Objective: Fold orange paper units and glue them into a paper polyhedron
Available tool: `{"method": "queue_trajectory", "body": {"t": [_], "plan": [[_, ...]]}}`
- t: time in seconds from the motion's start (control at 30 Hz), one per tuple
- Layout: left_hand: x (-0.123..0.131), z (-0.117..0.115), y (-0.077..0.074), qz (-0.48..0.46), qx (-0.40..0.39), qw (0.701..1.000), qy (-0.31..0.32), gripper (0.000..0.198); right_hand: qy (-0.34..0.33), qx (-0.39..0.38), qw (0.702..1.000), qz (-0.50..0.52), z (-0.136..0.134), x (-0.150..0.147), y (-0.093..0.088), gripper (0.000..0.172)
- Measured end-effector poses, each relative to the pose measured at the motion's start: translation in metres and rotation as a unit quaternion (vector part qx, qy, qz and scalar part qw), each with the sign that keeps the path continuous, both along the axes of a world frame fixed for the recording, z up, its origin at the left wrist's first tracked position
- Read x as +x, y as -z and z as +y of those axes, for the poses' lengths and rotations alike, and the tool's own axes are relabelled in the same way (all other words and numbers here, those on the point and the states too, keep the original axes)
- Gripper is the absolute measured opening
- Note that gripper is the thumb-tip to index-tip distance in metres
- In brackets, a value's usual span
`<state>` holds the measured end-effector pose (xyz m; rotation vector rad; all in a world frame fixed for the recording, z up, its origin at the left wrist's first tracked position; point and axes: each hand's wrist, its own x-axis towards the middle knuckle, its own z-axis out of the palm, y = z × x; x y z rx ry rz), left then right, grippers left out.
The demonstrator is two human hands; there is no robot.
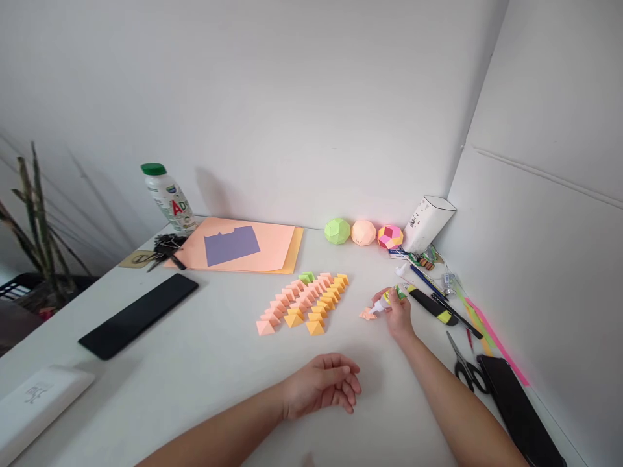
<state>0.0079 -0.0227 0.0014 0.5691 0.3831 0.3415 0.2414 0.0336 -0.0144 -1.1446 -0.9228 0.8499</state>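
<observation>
White matte walls meet in a corner above a smooth white table (204,363). Our right hand (400,316) is closed around a small glue tube (388,299) with a yellow-green body and a white nozzle. The tip points down-left at a small folded peach paper piece (367,314) that lies on the table just beside our fingers. Our left hand (324,383) rests palm-down nearer to us, fingers loosely curled and holding nothing, well apart from the tube.

Left of the paper piece lie slanted rows of crisp folded paper pyramids (304,301) in peach and orange, with one green pyramid (306,277) at the far end. Against the back wall sit three faceted paper balls: a green ball (337,231), a peach ball (363,232) and a pink-and-yellow ball (390,236), next to a tilted white box (428,222). Flat peach sheets (253,250) carry a purple cut-out (232,246). Behind them stands a plastic bottle (168,198) with a green cap, and beside them is a bunch of keys (165,250). A flat glossy black slab (139,314) lies nearer us. On the right are a black-and-yellow cutter (431,305) and black-handled scissors (467,370).
</observation>
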Motion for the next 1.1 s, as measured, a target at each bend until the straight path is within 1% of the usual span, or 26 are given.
{"method": "queue_trajectory", "body": {"t": [0.67, 0.93, 1.1], "plan": [[0.0001, 0.0015, 0.0026, -0.005, -0.002, 1.0, 0.0, 0.017, -0.007, 0.005, 1.0, -0.003, 0.0002, 0.0008, 0.0005, 0.038], [-0.0001, 0.0002, -0.0002, 0.0, 0.0, 1.0, 0.001, 0.016, -0.013, 0.005, 1.0, 0.0, -0.0002, 0.0013, 0.0002, 0.036], [-0.0004, -0.0003, 0.0017, 0.001, -0.001, 1.0, 0.001, 0.016, -0.013, 0.006, 1.0, 0.0, -0.0006, 0.0007, -0.0005, 0.037]]}}
